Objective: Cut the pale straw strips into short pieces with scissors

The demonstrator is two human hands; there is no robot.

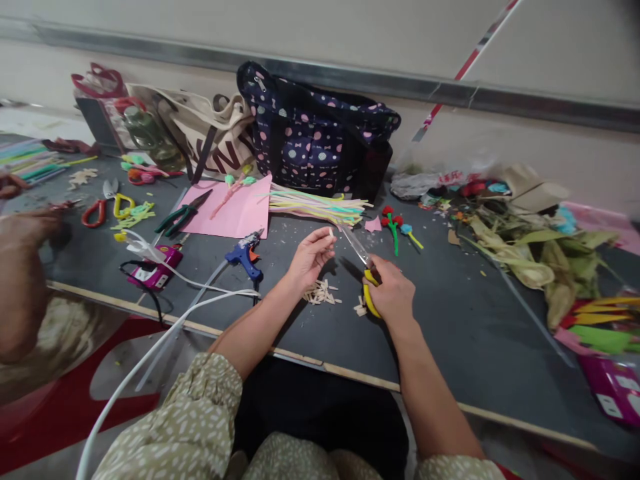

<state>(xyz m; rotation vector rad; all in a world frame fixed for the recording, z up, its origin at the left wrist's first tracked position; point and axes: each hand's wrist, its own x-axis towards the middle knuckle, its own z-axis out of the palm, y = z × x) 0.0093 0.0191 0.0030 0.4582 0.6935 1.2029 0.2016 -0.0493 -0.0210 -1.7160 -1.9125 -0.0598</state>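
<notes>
My right hand (pixel 393 290) is closed around the yellow handles of a pair of scissors (pixel 363 263), whose blades point up and left toward my left hand. My left hand (pixel 313 257) pinches a small pale strip piece (pixel 331 233) between its fingertips, just left of the blade tips. Below my left hand lies a small pile of cut pale pieces (pixel 320 292) on the dark table (pixel 460 333). A few more cut bits (pixel 359 309) lie by my right hand.
A blue glue gun (pixel 245 255) with a white cord, pink paper (pixel 235 210), pastel strips (pixel 320 203), a polka-dot bag (pixel 315 133), small paper flowers (pixel 395 223) and dried husks (pixel 525 253) surround the spot. Another person's arm (pixel 20 267) is at the left.
</notes>
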